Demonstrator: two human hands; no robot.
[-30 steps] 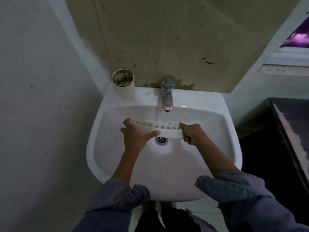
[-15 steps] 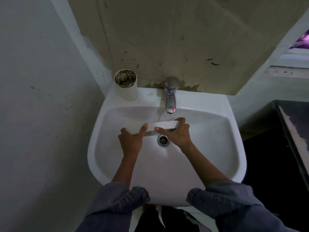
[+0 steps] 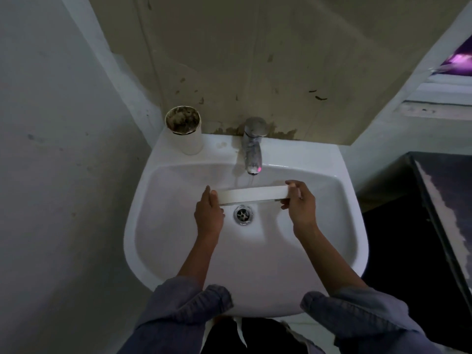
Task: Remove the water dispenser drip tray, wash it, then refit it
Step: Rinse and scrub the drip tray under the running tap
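The white drip tray is held edge-on over the white sink, just under the running tap. A thin stream of water falls from the spout onto the tray's top edge. My left hand grips the tray's left end. My right hand grips its right end, fingers wrapped over the top. The tray's plain outer side faces me; its grille side is hidden. The drain lies directly below the tray.
A white cup with dirty contents stands on the sink's back left corner. A stained wall rises behind the tap. A dark counter edge runs along the right. A pale wall closes in on the left.
My right hand slid back out from the tray's middle to its right end. The tray turned so that its plain side faces me instead of its grille.
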